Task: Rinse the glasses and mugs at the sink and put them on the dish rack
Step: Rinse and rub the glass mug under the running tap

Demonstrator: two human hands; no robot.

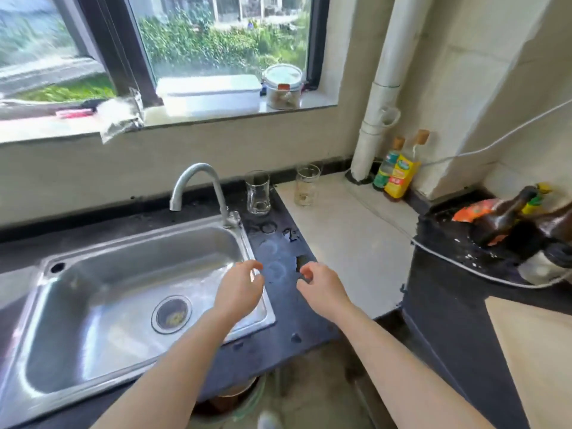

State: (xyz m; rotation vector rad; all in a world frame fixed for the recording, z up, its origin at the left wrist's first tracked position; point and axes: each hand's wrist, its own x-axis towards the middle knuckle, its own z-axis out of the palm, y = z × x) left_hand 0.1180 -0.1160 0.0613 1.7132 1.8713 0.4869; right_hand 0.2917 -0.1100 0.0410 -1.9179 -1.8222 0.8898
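Note:
Two clear glasses stand upright at the back of the counter: one glass (258, 192) on the dark wet strip just right of the tap (198, 187), the other glass (306, 185) on the pale counter with a yellowish residue at its bottom. The steel sink (93, 292) lies to the left, no water running. My left hand (243, 287) hovers over the sink's right rim, fingers loosely curled, holding nothing. My right hand (320, 284) hovers over the dark counter strip, fingers loosely curled and empty. Both hands are well short of the glasses. No dish rack or mugs are in view.
Oil bottles (397, 167) stand by the white pipe (379, 97) in the back corner. Brown bottles (507, 216) and a white cable (464, 264) lie on the dark unit at right. A white box (210, 92) and a lidded jar (282, 86) sit on the windowsill. Wet ring marks (272, 258) dot the dark strip.

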